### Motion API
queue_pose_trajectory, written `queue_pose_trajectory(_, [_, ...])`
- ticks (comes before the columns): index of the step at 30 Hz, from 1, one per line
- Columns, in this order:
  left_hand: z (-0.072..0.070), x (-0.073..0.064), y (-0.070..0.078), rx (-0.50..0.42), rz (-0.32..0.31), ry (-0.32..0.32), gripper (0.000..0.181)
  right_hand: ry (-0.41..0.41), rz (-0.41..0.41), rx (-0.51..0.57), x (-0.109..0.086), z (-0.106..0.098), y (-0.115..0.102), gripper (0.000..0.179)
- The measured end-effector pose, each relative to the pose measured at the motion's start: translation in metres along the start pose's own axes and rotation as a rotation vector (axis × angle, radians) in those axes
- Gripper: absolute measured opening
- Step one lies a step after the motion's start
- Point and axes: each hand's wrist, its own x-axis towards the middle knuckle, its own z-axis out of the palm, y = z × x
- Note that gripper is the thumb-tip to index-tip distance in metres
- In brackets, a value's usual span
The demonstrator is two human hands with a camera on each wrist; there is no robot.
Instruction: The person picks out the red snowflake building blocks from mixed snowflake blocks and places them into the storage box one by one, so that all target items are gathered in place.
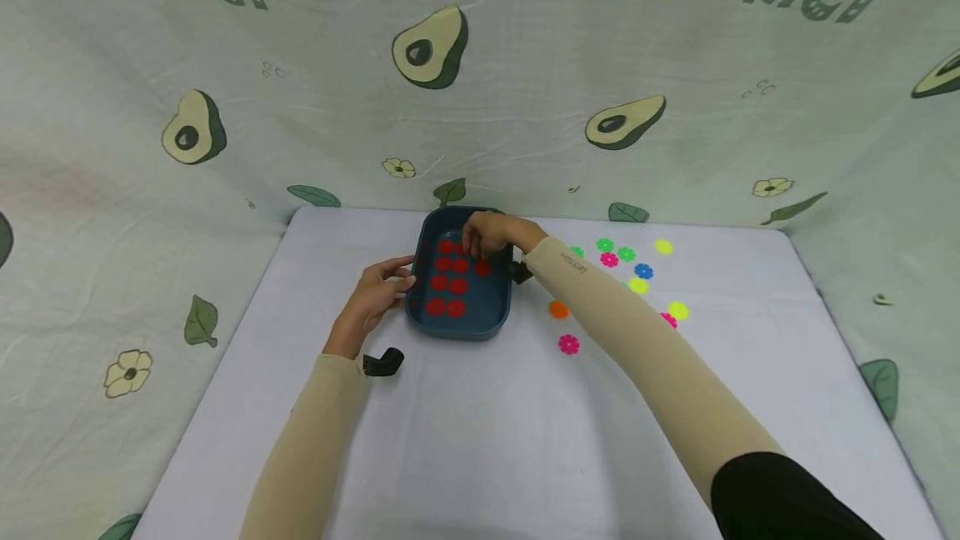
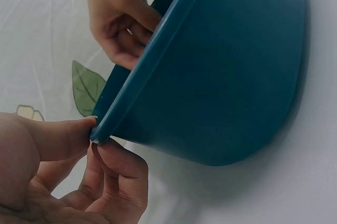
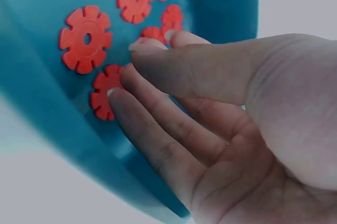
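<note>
A dark blue plastic basin (image 1: 480, 319) stands near the table's far side, with several red notched plastic discs (image 1: 456, 307) spread over its floor. At its left edge, my left hand (image 1: 372, 297) pinches the rim (image 2: 143, 71) between thumb and curled fingers. My right hand (image 1: 487, 233) reaches down inside the basin's far right part. In the right wrist view its loosely bent fingers (image 3: 152, 134) lie over the red discs, one fingertip overlapping a disc (image 3: 101, 98). Nothing shows held between the thumb and fingers there.
Right of the basin, partly behind my right forearm, lie loose discs: green (image 1: 605, 245), yellow (image 1: 663, 247), blue (image 1: 643, 271), orange (image 1: 558, 309) and pink (image 1: 569, 344). A patterned cloth (image 1: 525, 107) hangs behind the white table (image 1: 480, 440).
</note>
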Motion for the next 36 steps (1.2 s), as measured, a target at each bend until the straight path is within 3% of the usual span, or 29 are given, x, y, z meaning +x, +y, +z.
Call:
queue_pose_trajectory(6, [-0.001,0.0,-0.001,0.009,0.002,-0.005,0.052,0.094,-0.072,0.003,-0.019,-0.006,0.001,0.036])
queue_pose_trajectory(13, [-0.001,-0.001,0.0,0.037,-0.004,-0.016,0.052,0.215,-0.102,0.102,-0.049,-0.008,0.008,0.035])
queue_pose_trajectory(22, [-0.001,-0.002,0.0,0.04,-0.004,-0.03,0.054,0.351,-0.091,0.249,-0.088,0.004,0.017,0.033])
queue_pose_trajectory(28, [-0.002,-0.004,0.002,0.041,-0.007,-0.039,0.055,0.427,-0.116,0.258,-0.107,0.015,0.026,0.031])
queue_pose_trajectory(36, [0.0,-0.004,0.003,0.052,-0.003,-0.058,0.056,0.506,-0.054,0.295,-0.134,0.029,0.041,0.03])
